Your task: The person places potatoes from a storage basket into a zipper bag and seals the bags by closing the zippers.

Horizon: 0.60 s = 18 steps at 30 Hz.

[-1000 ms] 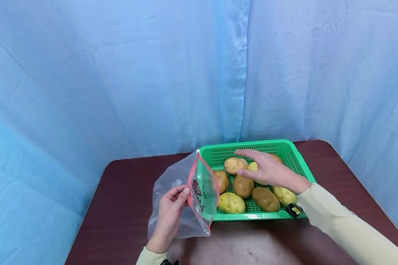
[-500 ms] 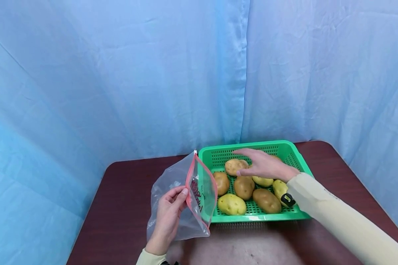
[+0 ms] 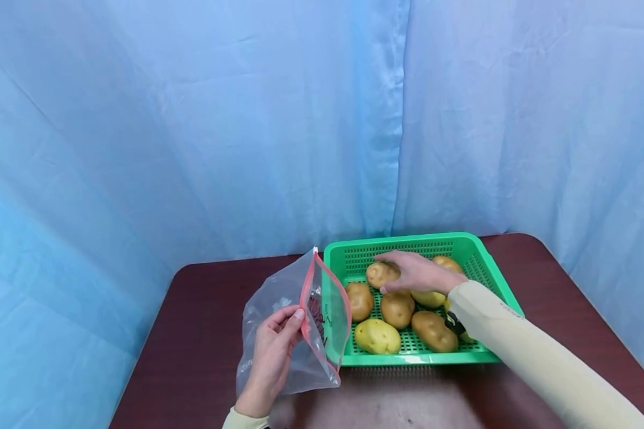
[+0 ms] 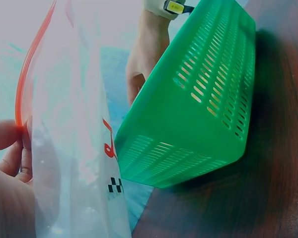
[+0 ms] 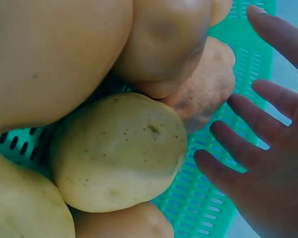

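My left hand (image 3: pixel 273 344) pinches the pink zip edge of a clear zip bag (image 3: pixel 279 289) between thumb and fingers, and the bag's mouth gapes toward the basket. In the left wrist view red and black print shows on the bag (image 4: pixel 79 173). Beside it a green plastic basket (image 3: pixel 424 359) holds several potatoes, some yellow, some brown. Over its back part, my right hand (image 3: pixel 421 273) reaches down with thumb and fingers spread on either side of a pale brown potato (image 3: pixel 380 276). The right wrist view shows the fingers apart from that potato (image 5: pixel 208 84).
A yellow potato (image 3: pixel 377 337) and a brown potato (image 3: pixel 434 331) lie along the basket's front wall. The dark red table (image 3: pixel 193 345) extends to both sides. Blue curtains (image 3: pixel 279 119) hang behind it and at its sides.
My right hand has lowered toward the pale brown potato at the back left of the basket. My left hand keeps its pinch on the bag, nearly in place.
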### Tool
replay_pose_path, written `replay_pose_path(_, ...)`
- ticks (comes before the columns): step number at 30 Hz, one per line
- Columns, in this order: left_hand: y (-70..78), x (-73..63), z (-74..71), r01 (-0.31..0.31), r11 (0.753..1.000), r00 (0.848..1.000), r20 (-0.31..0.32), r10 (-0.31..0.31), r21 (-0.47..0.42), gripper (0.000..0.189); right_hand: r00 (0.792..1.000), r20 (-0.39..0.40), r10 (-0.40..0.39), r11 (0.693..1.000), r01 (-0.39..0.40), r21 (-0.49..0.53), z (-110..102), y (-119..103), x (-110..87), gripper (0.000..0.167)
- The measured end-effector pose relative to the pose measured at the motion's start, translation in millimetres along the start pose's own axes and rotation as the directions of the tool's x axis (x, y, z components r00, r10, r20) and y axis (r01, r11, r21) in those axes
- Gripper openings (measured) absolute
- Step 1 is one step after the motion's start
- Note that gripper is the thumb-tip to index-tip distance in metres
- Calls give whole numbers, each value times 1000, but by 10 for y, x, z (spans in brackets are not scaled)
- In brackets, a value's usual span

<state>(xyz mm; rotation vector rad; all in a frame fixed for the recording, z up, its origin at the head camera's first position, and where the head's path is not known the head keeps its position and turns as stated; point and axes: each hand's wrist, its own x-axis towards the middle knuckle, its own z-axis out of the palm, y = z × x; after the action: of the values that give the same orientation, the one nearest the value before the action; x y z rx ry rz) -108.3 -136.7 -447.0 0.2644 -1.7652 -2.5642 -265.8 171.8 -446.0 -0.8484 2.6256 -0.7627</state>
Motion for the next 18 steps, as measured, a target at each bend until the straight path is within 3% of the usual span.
replay_pose_path(9, 7, -13, -10, -8, 1000, 1000, -3, 8, -11, 10, 999, 2, -37, 998, 37, 41, 76, 51, 66, 72)
replay_pose_path(18, 3, -8, -13, -9, 1000, 1000, 1, 9, -19, 13, 999, -14, -49, 997, 48, -64, 162, 28, 163, 59)
